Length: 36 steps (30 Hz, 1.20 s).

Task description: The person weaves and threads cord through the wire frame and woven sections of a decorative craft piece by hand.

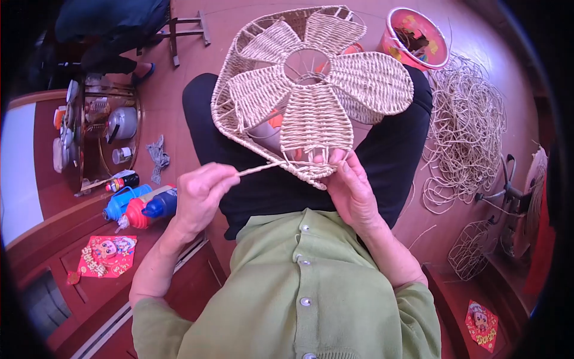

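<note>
A woven basket piece [317,119] with flower-like petals around a round centre hole rests on the person's lap. Closed around the end of a cord strand [257,170], my left hand [206,194] is to the left of the piece's lower edge. The strand runs taut from it to the braided rim. At the lower right of the rim, my right hand [353,188] pinches the weave at the base of the bottom petal, thumb and fingers together. Parts of its fingers are hidden behind the weave.
A pink bucket [391,42] stands at the upper right, above a large heap of loose cord [463,131]. On the left are a rack with a kettle [122,124], bottles [158,203] and a grey cloth [158,158]. Another person's leg [113,63] shows at upper left.
</note>
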Each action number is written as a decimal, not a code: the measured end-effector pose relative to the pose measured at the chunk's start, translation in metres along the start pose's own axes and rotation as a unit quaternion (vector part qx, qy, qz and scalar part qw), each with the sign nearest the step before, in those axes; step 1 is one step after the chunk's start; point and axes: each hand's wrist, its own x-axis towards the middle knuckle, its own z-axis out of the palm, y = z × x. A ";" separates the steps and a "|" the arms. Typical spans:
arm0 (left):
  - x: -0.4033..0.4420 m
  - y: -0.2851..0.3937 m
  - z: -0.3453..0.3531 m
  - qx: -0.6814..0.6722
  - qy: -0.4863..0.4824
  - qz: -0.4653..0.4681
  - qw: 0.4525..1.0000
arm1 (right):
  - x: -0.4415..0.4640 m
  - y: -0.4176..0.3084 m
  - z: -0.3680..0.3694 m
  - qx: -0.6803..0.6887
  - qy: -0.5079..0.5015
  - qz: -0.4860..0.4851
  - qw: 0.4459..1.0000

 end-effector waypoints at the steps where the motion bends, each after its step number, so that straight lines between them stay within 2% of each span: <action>1: -0.008 0.000 -0.003 -0.013 -0.009 0.021 1.000 | 0.001 -0.002 0.003 0.003 0.014 0.003 1.000; 2: -0.014 0.000 -0.005 -0.026 -0.016 0.042 0.999 | 0.000 -0.006 0.005 0.005 0.011 0.008 1.000; 4: -0.016 0.009 -0.010 -0.026 -0.010 0.044 0.999 | -0.007 -0.017 0.002 -0.120 0.104 0.058 0.986; 5: -0.016 0.014 -0.012 -0.039 -0.015 0.032 0.999 | -0.015 -0.021 -0.008 -0.247 0.129 0.021 0.960; 6: -0.014 0.020 -0.014 -0.053 -0.020 0.022 0.998 | -0.020 -0.023 -0.012 -0.329 0.147 -0.084 0.929; 7: -0.008 0.031 -0.021 -0.056 -0.017 0.023 0.998 | -0.021 -0.033 -0.012 -0.479 0.106 -0.156 0.857; 8: -0.001 0.044 -0.027 -0.095 -0.041 -0.026 0.994 | -0.021 -0.047 -0.004 -0.612 0.060 -0.221 0.757; 9: 0.005 0.051 -0.029 -0.132 -0.066 -0.076 0.986 | -0.010 -0.053 0.014 -0.678 -0.004 -0.289 0.675; 12: 0.033 0.066 -0.020 -0.245 -0.082 -0.040 0.965 | 0.023 -0.043 0.070 -0.757 -0.108 -0.325 0.557; 14: 0.044 0.071 -0.017 -0.196 -0.142 0.011 0.970 | 0.050 -0.035 0.068 -0.767 -0.166 -0.322 0.530; 15: 0.050 0.069 -0.012 -0.157 -0.066 0.087 0.982 | 0.062 -0.037 0.067 -0.746 -0.138 -0.348 0.550; 16: 0.057 0.067 -0.007 -0.094 0.059 0.176 0.978 | 0.068 -0.049 0.064 -0.743 -0.102 -0.349 0.562; 18: 0.057 0.061 0.008 -0.009 0.206 0.206 0.957 | 0.070 -0.072 0.044 -0.745 -0.024 -0.354 0.564; 19: 0.054 0.052 0.019 -0.021 0.153 0.200 0.968 | 0.067 -0.084 0.038 -0.752 0.012 -0.351 0.558; 21: 0.051 0.033 0.049 -0.050 0.081 0.182 0.979 | 0.061 -0.100 0.025 -0.733 0.069 -0.331 0.591; 22: 0.049 0.031 0.065 -0.068 0.088 0.154 0.982 | 0.056 -0.104 0.026 -0.712 0.106 -0.305 0.624; 24: 0.048 0.031 0.075 -0.081 0.087 0.120 0.986 | 0.052 -0.105 0.016 -0.622 0.118 -0.276 0.723; 25: 0.048 0.032 0.075 -0.082 0.084 0.122 0.986 | 0.049 -0.101 0.017 -0.622 0.122 -0.276 0.723; 26: 0.047 0.032 0.075 -0.078 0.079 0.118 0.987 | 0.046 -0.095 0.022 -0.471 0.136 -0.244 0.837; 27: 0.048 0.033 0.074 -0.073 0.076 0.115 0.988 | 0.043 -0.091 0.026 -0.303 0.142 -0.205 0.920; 28: 0.049 0.031 0.075 -0.071 0.077 0.116 0.988 | 0.036 -0.083 0.012 -0.281 0.073 -0.181 0.940; 31: 0.054 0.029 0.072 0.098 0.087 0.266 0.955 | 0.006 -0.050 -0.002 -0.299 0.119 -0.042 0.946; 32: 0.054 0.031 0.071 0.098 0.086 0.264 0.956 | 0.000 -0.044 -0.012 -0.290 0.136 0.007 0.947; 33: 0.052 0.032 0.071 0.156 0.045 0.273 0.948 | -0.002 -0.042 -0.015 -0.244 0.173 0.078 0.951; 34: 0.051 0.034 0.070 0.213 0.003 0.284 0.935 | -0.005 -0.032 -0.021 -0.122 0.185 0.084 0.972; 36: 0.052 0.037 0.063 0.214 -0.027 0.289 0.933 | -0.005 -0.022 -0.015 -0.162 0.199 0.111 0.960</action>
